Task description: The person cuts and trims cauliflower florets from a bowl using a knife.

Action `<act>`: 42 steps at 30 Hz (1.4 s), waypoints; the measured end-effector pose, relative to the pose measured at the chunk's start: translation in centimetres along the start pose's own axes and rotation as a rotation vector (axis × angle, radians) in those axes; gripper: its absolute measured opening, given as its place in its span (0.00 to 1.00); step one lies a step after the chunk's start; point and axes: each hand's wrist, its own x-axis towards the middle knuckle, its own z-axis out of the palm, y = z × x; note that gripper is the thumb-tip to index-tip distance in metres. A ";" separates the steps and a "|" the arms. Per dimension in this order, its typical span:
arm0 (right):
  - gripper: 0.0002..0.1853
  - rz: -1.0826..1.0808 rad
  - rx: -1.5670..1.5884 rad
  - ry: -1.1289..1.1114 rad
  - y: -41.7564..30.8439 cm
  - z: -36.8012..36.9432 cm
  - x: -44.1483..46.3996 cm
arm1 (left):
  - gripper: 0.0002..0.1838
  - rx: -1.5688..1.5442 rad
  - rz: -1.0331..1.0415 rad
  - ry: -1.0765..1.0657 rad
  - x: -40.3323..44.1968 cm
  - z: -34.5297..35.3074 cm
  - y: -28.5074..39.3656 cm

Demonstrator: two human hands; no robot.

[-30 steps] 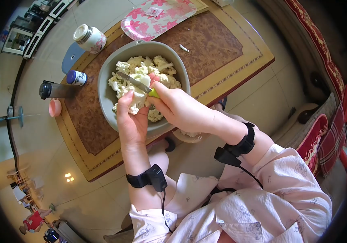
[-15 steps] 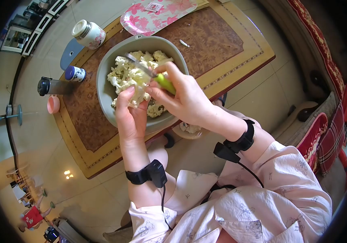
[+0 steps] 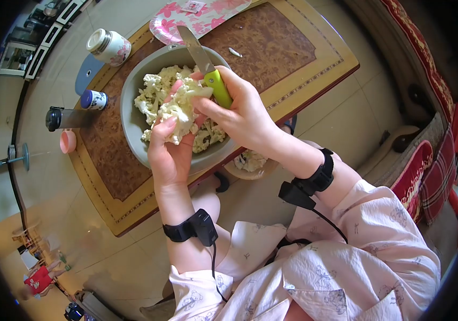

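My left hand [image 3: 166, 159] is closed around a piece of cauliflower [image 3: 182, 109] above a large grey basin [image 3: 128, 112]. In my right hand [image 3: 246, 116] is a knife [image 3: 217, 85] with a bright green handle, gripped in the fingers. Its blade points up and away, over the basin's far rim and clear of the cauliflower. The right thumb and fingertips meet the stem side of the held piece. Cut florets [image 3: 153, 88] lie in the basin beneath both hands, which partly hide them.
On the wooden table [image 3: 94, 170] stand a flowered flask [image 3: 115, 49], a blue-lidded jar [image 3: 94, 100], a dark-lidded bottle [image 3: 67, 118] and a pink cup [image 3: 68, 141]. A floral tray [image 3: 207, 24] lies at the far edge. Below the near edge is a bowl of trimmings [image 3: 250, 161].
The knife blade has swung upright, away from the cauliflower it was over. My right fingers now touch the piece, and the left fingers show behind it. The view has shifted slightly.
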 end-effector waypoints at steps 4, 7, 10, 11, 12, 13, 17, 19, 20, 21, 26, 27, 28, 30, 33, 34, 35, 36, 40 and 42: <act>0.10 0.169 0.075 0.085 -1.9 -1.0 0.3 | 0.37 -0.184 -0.028 -0.089 0.4 -0.8 0.5; 0.12 0.177 0.155 0.032 -1.5 -1.9 1.2 | 0.37 -0.268 -0.018 -0.132 0.4 -0.8 0.5; 0.15 0.185 0.131 -0.019 -1.1 -1.9 1.2 | 0.34 -0.189 0.004 -0.016 0.5 -0.6 0.0; 0.16 0.176 0.015 -0.049 -1.1 -1.9 1.1 | 0.32 -0.140 0.004 0.074 0.7 -0.7 -0.2; 0.17 0.167 -0.100 -0.078 -1.1 -1.9 0.9 | 0.32 -0.138 0.002 0.075 0.8 -0.9 -0.4; 0.19 0.127 -0.091 -0.079 -1.2 -1.8 0.8 | 0.28 -0.012 0.068 0.171 1.0 -1.2 -0.5; 0.18 0.082 -0.160 -0.094 -0.9 -2.1 0.4 | 0.21 0.321 0.313 0.391 1.7 -1.1 -1.6; 0.16 0.021 -0.328 -0.112 -0.9 -2.7 -0.1 | 0.20 0.385 0.372 0.455 1.9 -0.5 -1.8; 0.16 0.046 -0.338 -0.142 -1.0 -3.3 -0.4 | 0.19 0.339 0.332 0.455 2.1 0.0 -2.0; 0.15 0.007 -0.331 -0.121 -0.8 -3.9 -0.6 | 0.18 0.238 0.262 0.375 2.2 -0.1 -2.2; 0.16 -0.071 -0.546 -0.063 -3.9 -9.1 -3.8 | 0.19 0.365 0.173 -0.055 1.2 5.2 -4.3; 0.15 -0.065 -0.553 -0.082 -4.4 -10.5 -4.8 | 0.19 0.355 0.171 -0.133 0.5 6.7 -5.2; 0.15 -0.068 -0.558 -0.113 -5.1 -11.7 -5.8 | 0.20 0.329 0.113 -0.163 -0.2 8.2 -6.0; 0.15 -0.054 -0.635 -0.044 -6.1 -13.6 -8.1 | 0.17 0.202 0.010 -0.068 -1.8 11.6 -7.6; 0.13 -0.043 -0.684 0.053 -6.6 -15.9 -9.9 | 0.19 0.002 -0.164 -0.030 -2.5 13.0 -9.0; 0.13 0.001 -0.668 0.118 -6.4 -16.2 -10.5 | 0.19 0.006 -0.149 -0.014 -2.7 13.2 -9.4; 0.12 0.028 -0.654 0.156 -6.0 -16.1 -10.8 | 0.19 -0.082 -0.163 0.017 -2.9 13.2 -9.8; 0.12 0.019 -0.643 0.145 -5.9 -15.7 -10.8 | 0.19 -0.171 -0.175 0.042 -2.9 13.1 -10.0; 0.13 0.004 -0.468 0.128 -5.5 -13.5 -10.7 | 0.21 -0.191 -0.047 0.089 -2.8 12.0 -9.2; 0.11 -0.009 -0.512 0.071 -5.1 -12.4 -9.9 | 0.22 -0.211 -0.026 0.101 -2.0 11.0 -8.7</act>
